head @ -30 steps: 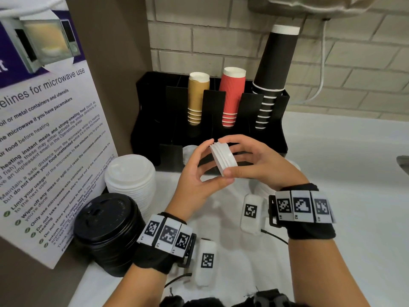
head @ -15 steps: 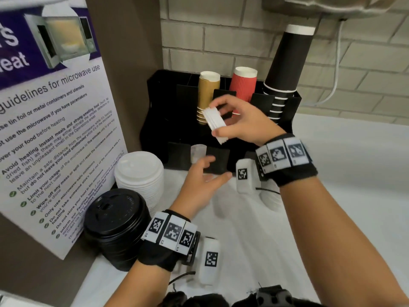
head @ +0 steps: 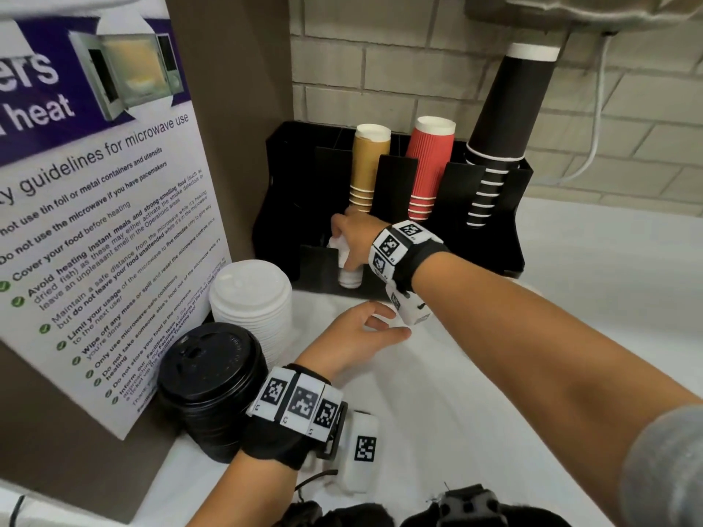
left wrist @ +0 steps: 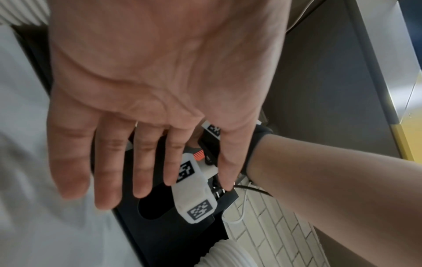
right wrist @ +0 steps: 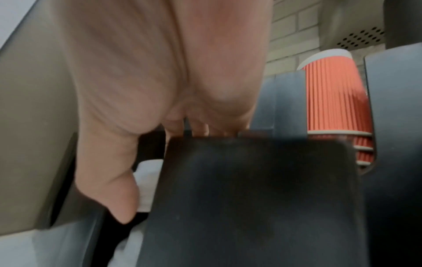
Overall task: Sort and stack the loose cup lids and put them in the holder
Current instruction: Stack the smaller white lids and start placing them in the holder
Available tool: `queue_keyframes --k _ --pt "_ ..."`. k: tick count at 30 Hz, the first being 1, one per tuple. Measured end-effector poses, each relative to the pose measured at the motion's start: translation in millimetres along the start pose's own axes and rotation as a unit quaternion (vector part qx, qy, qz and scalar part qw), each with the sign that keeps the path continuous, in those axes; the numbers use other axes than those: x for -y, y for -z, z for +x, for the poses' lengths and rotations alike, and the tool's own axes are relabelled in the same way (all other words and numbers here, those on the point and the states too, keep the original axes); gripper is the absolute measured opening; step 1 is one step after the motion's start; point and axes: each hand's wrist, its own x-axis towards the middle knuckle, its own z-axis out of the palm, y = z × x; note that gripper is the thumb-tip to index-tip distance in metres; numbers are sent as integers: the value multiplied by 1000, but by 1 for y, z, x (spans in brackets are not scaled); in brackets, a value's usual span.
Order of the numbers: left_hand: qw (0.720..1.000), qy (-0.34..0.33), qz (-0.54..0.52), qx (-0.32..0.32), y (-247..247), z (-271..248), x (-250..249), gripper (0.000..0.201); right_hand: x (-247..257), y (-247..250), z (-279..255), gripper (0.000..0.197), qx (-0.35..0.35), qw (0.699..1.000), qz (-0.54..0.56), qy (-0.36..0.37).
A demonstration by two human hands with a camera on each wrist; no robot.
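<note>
small white lid stack (head: 338,248), gripped by right hand (head: 355,241).

Right hand (right wrist: 160,75) dips behind the black holder (right wrist: 251,198), thumb on something white (right wrist: 147,173); red ribbed cups (right wrist: 335,97) stand alongside.

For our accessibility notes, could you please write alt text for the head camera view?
A person's right hand lowers a small stack of white lids into a front slot of a black cup holder, while the left hand hovers open above the white counter. Stacks of white and black lids stand at left.
</note>
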Motion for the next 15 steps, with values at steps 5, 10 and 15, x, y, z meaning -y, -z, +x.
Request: queue_keyframes --k 5,10,15 --pt "1000 2 0 -6 2 -3 -1 35 2 -6 1 55 67 997 -32 -5" --pt "1000 8 -2 -11 3 -3 -2 36 3 -4 1 64 118 985 -120 -36" --pt "1000 11 -1 -7 1 -3 -3 35 4 0 -7 56 113 979 -162 -60"
